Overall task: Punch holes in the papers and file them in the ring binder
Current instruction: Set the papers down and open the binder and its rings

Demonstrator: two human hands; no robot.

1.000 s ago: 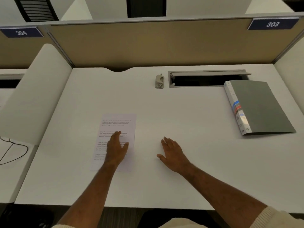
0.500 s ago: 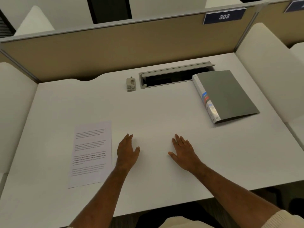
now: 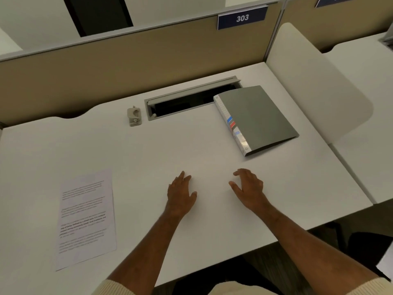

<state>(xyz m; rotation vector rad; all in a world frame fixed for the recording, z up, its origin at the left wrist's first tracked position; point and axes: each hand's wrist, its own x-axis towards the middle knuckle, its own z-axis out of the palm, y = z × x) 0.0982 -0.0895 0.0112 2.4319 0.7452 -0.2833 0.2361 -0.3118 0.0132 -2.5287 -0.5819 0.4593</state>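
Since a second ago the left hand has been lifted off the paper and brought toward the middle of the desk, well apart from the sheet; the right hand has been raised a little, with its fingers now curled. The view has also been swung to the right.

The paper is seen lying flat near the desk's front left corner, printed side up, with nothing resting on it. The punch is set near the rear edge, left of centre, just beside the left end of the cable slot. The binder lies closed toward the rear right corner, its spine turned to the left and its far corner laid over the right end of the slot.

Both hands are held over bare desk near the front edge, between paper and binder, palms down. The left hand is kept flat with fingers together and thumb out, and nothing is gripped in it. The right hand is loosely cupped, fingers bent and thumb spread, and nothing is gripped there either; whether its fingertips touch the surface cannot be told. Cream sleeves are seen at the bottom edge.

A tan partition is fixed behind the rear edge, with a blue sign marked 303 on it. A white divider stands along the right edge.
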